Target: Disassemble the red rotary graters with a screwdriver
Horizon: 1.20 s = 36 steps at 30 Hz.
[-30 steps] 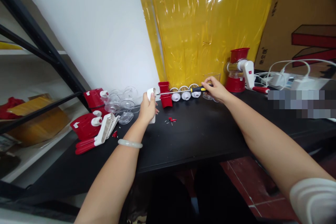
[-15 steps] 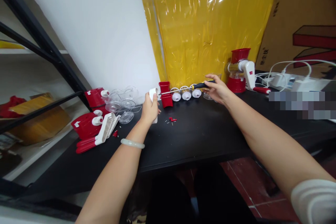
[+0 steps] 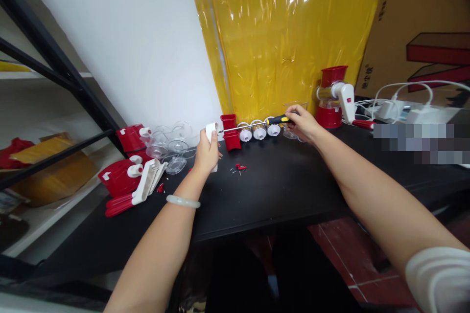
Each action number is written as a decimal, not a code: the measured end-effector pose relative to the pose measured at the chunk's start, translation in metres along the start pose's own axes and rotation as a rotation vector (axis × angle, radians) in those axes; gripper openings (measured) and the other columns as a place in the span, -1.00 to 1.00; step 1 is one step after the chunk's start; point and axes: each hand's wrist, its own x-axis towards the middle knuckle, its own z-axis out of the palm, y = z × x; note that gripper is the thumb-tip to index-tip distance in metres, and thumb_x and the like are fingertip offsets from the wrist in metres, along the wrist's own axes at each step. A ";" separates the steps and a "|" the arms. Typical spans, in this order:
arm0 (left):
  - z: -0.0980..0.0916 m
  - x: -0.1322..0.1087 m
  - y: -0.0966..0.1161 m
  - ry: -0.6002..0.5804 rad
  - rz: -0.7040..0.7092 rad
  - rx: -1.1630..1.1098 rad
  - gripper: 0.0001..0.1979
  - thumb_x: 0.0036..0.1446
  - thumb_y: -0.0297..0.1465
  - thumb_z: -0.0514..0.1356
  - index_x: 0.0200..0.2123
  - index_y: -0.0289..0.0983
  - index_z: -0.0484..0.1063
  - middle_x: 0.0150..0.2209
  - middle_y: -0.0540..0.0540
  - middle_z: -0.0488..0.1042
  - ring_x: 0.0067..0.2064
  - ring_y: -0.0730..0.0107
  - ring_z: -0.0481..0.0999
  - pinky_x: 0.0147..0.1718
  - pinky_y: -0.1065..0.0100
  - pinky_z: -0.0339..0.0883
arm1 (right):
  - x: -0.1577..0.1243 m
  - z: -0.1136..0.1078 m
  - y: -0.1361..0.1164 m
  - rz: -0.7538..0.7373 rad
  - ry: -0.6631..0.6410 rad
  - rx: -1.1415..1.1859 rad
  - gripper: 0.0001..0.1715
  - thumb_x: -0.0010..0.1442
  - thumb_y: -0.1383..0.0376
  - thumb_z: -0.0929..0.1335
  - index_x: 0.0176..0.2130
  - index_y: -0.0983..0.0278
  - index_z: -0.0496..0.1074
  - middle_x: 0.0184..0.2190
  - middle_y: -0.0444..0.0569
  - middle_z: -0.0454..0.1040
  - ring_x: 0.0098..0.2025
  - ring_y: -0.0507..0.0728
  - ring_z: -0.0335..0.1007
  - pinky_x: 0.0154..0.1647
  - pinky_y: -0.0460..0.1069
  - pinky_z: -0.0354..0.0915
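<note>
Screwdriver (image 3: pixel 278 120) meets white crank (image 3: pixel 210 133), right of clustered clear cups (image 3: pixel 178 146).

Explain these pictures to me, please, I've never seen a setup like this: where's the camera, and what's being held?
There's no robot here. These are a person's own bare hands, and every picture comes from one camera worn on the head, looking forward and down. The left hand grips a white part. The right hand holds a screwdriver, its shaft reaching toward that part; the tip's exact contact is too small to tell. On the black table are small red pieces, clear cups, red housings, white-and-red handles, three white-ended drums and an upright red-and-white machine.
</note>
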 end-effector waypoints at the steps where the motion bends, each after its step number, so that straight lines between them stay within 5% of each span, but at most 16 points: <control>1: 0.000 0.000 0.000 -0.006 0.002 0.003 -0.53 0.33 0.02 -0.08 0.03 -0.22 0.20 -0.42 0.01 0.36 -0.65 0.48 0.40 -0.68 0.44 0.29 | 0.000 0.001 -0.001 0.008 0.002 0.029 -0.61 -0.07 0.18 0.48 -0.35 0.16 0.22 -0.60 -0.29 0.21 -0.63 -0.04 0.08 -0.57 -0.08 0.19; 5: 0.001 -0.001 0.001 -0.009 -0.002 0.001 -0.56 0.34 -0.01 -0.08 0.03 -0.22 0.21 -0.41 0.01 0.37 -0.66 0.49 0.39 -0.68 0.45 0.27 | -0.001 -0.001 -0.004 0.012 0.031 0.017 -0.64 0.02 0.06 0.44 -0.36 0.17 0.24 -0.57 -0.23 0.27 -0.64 -0.02 0.15 -0.62 -0.07 0.17; 10: 0.001 -0.001 0.000 -0.003 -0.002 -0.001 -0.58 0.35 -0.03 -0.08 0.05 -0.21 0.20 -0.41 0.02 0.37 -0.66 0.50 0.39 -0.68 0.45 0.27 | 0.000 -0.004 -0.003 0.011 0.049 -0.234 -0.38 0.12 -0.28 0.27 -0.47 0.19 0.23 -0.74 -0.23 0.09 -0.72 0.00 0.03 -0.69 -0.04 0.12; 20: 0.002 -0.003 0.001 -0.010 -0.007 0.004 -0.56 0.34 0.00 -0.09 0.01 -0.22 0.21 -0.42 0.02 0.38 -0.65 0.50 0.38 -0.68 0.45 0.27 | 0.000 -0.005 -0.005 0.021 -0.010 0.017 -0.54 -0.05 0.16 0.46 -0.24 0.12 0.17 -0.55 -0.30 0.20 -0.62 -0.05 0.10 -0.54 -0.07 0.29; 24: 0.003 -0.004 0.002 -0.013 -0.011 0.001 -0.59 0.33 0.00 -0.08 -0.03 -0.20 0.21 -0.43 0.03 0.38 -0.66 0.50 0.39 -0.69 0.46 0.28 | 0.000 -0.005 -0.005 0.010 0.010 -0.023 -0.54 -0.01 -0.04 0.43 -0.33 0.15 0.19 -0.61 -0.26 0.22 -0.66 -0.03 0.10 -0.61 -0.04 0.27; 28: 0.002 -0.003 0.001 -0.008 -0.015 0.000 -0.57 0.33 0.00 -0.08 0.00 -0.20 0.20 -0.43 0.02 0.38 -0.66 0.50 0.39 -0.68 0.46 0.29 | -0.001 -0.003 -0.003 0.018 0.010 -0.156 -0.44 0.04 -0.23 0.35 -0.42 0.17 0.22 -0.76 -0.31 0.02 -0.74 -0.03 -0.06 -0.63 0.01 0.27; 36: 0.003 -0.004 0.002 -0.023 -0.008 -0.006 -0.55 0.32 0.02 -0.08 0.00 -0.21 0.22 -0.42 0.01 0.38 -0.66 0.47 0.40 -0.69 0.45 0.26 | -0.002 -0.006 -0.009 -0.001 0.020 0.011 -0.63 -0.09 0.20 0.44 -0.30 0.14 0.23 -0.51 -0.24 0.28 -0.63 -0.02 0.14 -0.59 -0.04 0.29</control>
